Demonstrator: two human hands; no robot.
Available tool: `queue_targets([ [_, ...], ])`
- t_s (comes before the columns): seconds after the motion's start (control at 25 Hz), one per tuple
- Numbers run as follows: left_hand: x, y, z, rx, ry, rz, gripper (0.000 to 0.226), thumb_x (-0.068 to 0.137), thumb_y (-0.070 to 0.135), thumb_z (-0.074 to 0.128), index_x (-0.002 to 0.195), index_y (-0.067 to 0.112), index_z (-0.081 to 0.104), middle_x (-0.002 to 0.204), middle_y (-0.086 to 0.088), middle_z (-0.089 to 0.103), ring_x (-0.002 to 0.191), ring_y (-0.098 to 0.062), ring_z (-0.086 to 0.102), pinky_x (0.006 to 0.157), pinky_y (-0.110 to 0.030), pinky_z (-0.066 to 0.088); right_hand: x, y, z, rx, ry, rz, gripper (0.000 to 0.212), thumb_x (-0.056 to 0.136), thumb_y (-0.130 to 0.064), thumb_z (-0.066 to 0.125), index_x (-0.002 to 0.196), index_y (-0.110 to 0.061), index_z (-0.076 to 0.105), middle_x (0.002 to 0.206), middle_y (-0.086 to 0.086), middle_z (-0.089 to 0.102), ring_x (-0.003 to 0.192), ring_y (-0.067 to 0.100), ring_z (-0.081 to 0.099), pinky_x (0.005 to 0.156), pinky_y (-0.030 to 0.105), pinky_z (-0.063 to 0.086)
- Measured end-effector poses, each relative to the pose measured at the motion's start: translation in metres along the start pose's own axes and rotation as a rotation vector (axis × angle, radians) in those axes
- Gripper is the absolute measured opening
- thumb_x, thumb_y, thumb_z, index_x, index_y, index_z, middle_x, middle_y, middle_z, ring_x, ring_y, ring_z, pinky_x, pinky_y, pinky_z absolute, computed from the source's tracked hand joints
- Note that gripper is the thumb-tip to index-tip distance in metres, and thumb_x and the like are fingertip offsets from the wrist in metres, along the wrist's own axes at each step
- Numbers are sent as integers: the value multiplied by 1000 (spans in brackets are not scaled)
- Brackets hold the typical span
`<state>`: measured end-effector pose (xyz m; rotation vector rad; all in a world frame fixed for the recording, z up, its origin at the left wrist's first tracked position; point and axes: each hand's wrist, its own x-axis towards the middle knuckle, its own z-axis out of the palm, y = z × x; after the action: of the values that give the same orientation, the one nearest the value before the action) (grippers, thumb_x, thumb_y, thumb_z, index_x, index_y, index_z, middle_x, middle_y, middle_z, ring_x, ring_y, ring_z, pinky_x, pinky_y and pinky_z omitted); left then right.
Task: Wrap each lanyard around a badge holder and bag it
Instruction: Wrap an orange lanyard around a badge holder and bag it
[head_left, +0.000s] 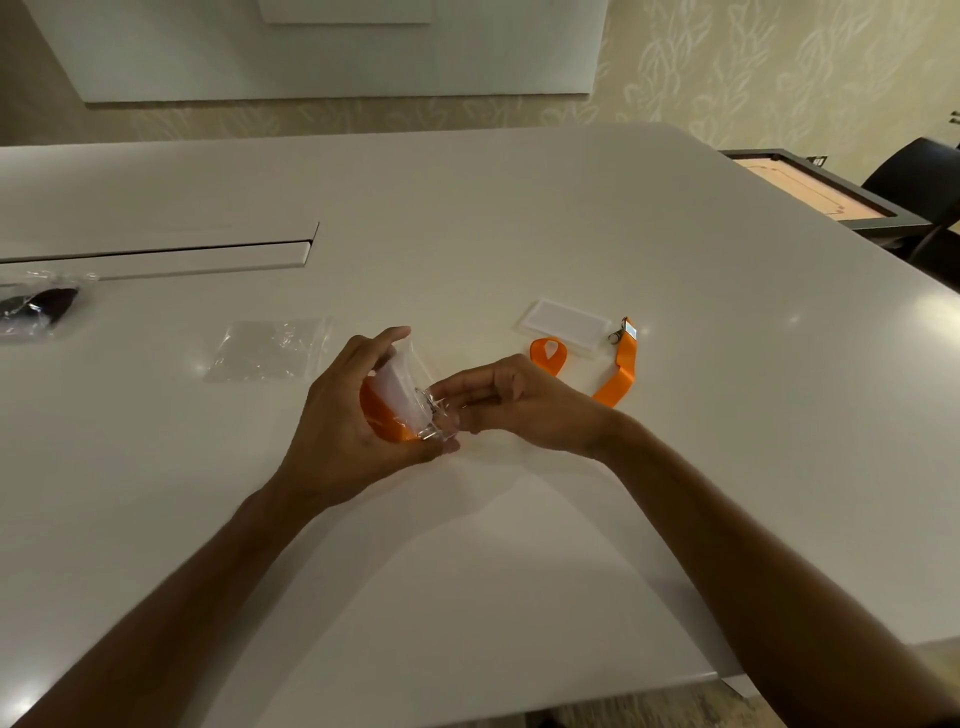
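The left hand (353, 415) holds a badge holder (397, 382) wrapped in an orange lanyard (382, 418) just above the white counter (467, 234) — its fingers are curled around the bundle. The right hand (511, 397) pinches a clear bag (439, 415) at the bundle's end. Another orange lanyard (615, 376) and a second badge holder (563, 319) lie to the right. An empty bag (270, 348) lies flat on the left.

Both hands (358, 400) (511, 402) together, fingers curled, gripping.
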<state>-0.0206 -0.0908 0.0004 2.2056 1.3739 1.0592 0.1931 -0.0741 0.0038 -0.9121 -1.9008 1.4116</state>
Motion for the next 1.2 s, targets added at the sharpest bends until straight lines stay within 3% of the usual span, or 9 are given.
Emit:
queue_targets([
  [0.12,2,-2,-6,-93,-141,-74,106,44,65,81,137,35,41,122,18,50,111,-5,49,86,-18,46,1,6,3,-60,96,-18,23,89,-2,67,111,-7,72,91,2,77,84,12,73,84,22,56],
  [0.2,5,-6,-11,-224,-122,-130,79,55,58,83,125,40,52,114,20,59,108,0,55,83,-13,48,2,8,5,-123,160,-34,18,87,-2,68,104,-4,74,85,3,77,78,14,73,82,22,56],
  [0.28,8,-8,-14,-351,-62,-164,46,67,47,76,111,37,63,107,18,67,104,0,61,85,-18,51,1,9,9,-151,187,-47,17,87,0,67,102,-3,75,86,9,77,78,19,73,81,25,58],
  [0.4,9,-8,-17,-447,17,-197,23,71,37,71,93,33,70,95,15,73,92,-5,66,80,-18,51,1,7,15,-145,207,-80,16,91,-4,63,101,-7,76,90,7,77,83,20,73,80,24,57],
  [0.6,13,-15,-20,-502,141,-258,15,73,29,74,86,24,68,79,17,69,77,2,63,65,-8,47,0,1,22,-171,271,-107,18,90,-32,68,97,-19,77,96,-8,75,88,6,69,73,20,52],
  [0.76,15,-16,-25,-529,104,-303,2,83,21,68,82,22,68,76,14,69,72,4,61,60,-7,45,1,3,25,-261,395,-215,11,88,-19,72,98,-16,77,98,-16,71,86,4,69,71,19,52],
  [0.84,15,-16,-29,-551,88,-313,14,88,23,62,77,27,70,75,14,68,72,2,62,61,-8,47,2,3,24,-251,401,-223,10,91,-14,69,98,-15,76,98,-12,72,87,7,68,75,26,55],
  [1.12,15,-11,-31,-507,88,-304,15,92,15,57,86,19,69,82,1,70,81,-19,62,72,-28,52,2,-1,24,-277,401,-161,9,95,-14,63,95,-16,71,88,-14,70,86,5,68,80,26,56],
  [1.2,14,-9,-30,-480,96,-288,14,93,17,56,85,21,68,82,1,68,81,-18,61,73,-30,51,2,-1,23,-243,378,-112,9,95,-17,63,92,-20,71,87,-10,73,83,10,69,80,38,57],
])
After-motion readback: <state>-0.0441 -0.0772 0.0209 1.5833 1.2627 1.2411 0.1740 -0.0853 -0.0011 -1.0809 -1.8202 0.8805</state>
